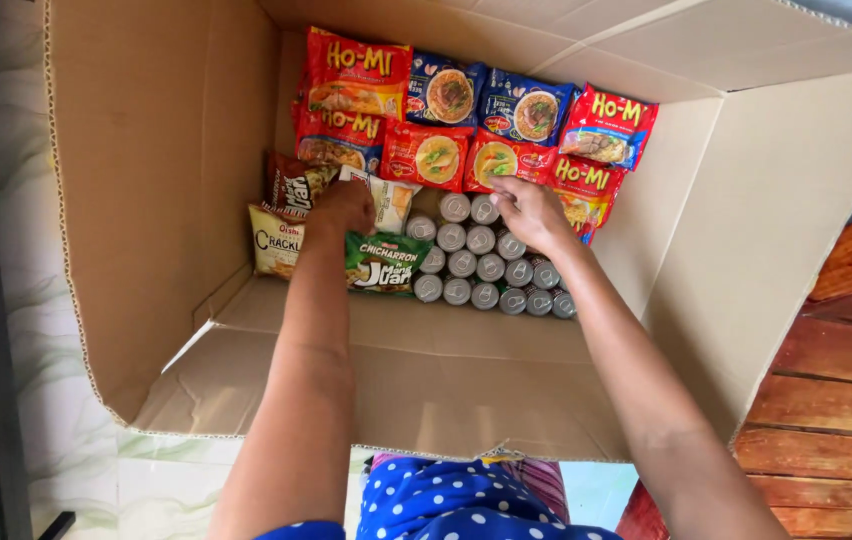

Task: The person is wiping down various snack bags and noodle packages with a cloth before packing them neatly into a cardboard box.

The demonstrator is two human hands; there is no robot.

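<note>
I count eight noodle packets point(446, 100) at twelve o'clock in my cardboard box point(166, 150), four snack bags point(386, 262) toward nine o'clock, and sixteen cans point(476, 265) showing in the centre.

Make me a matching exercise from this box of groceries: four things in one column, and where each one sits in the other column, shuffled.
Things:
1. silver cans
2. green snack bag
3. noodle packets
4. right hand

Places:
A. in rows along the far wall of the cardboard box
B. fingers on a red noodle packet, above the cans
C. packed upright in rows in the middle of the box floor
D. just left of the cans, below the left hand

Pairs: 1-C, 2-D, 3-A, 4-B
</note>
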